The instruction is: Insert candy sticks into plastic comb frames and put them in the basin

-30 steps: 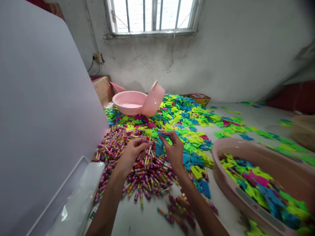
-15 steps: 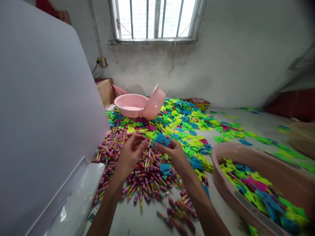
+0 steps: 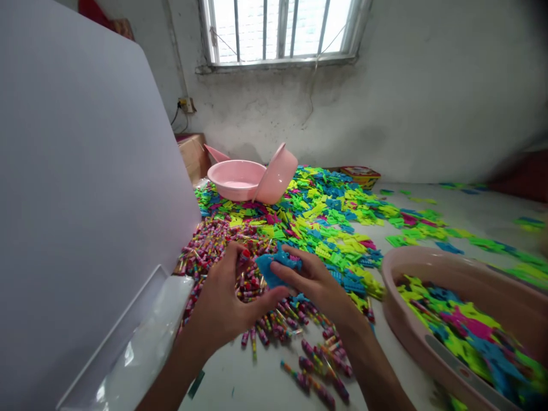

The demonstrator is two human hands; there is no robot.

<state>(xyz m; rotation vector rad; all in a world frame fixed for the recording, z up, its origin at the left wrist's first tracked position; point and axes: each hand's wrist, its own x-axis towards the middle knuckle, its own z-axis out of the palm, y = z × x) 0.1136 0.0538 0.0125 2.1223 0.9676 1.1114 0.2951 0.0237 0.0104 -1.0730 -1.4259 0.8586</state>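
My right hand [image 3: 314,279] is closed on a flat blue plastic piece [image 3: 269,273], pinched between thumb and fingers above the pile. The piece has a jagged, shaped end near my fingertips. My left hand [image 3: 225,302] is beside it with thumb and fingers apart, the thumb tip close to the blue piece's lower edge; whether they touch I cannot tell. A small red end [image 3: 245,255] shows by my left index finger, and I cannot make out whether it is held. Below both hands lies a heap of small patterned sticks [image 3: 209,240] with coloured segments.
A large heap of green, yellow, blue and pink plastic pieces [image 3: 334,211] spreads behind. Two pink basins [image 3: 237,181] rest on it. A bigger tub [image 3: 398,285] of similar pieces stands at right. A white panel [image 3: 98,171] and clear plastic bags [image 3: 145,342] are at left.
My left hand has opened from a curled shape and come nearer the blue piece. The blue piece has been tilted and brought lower in my right hand. The view has shifted slightly left.
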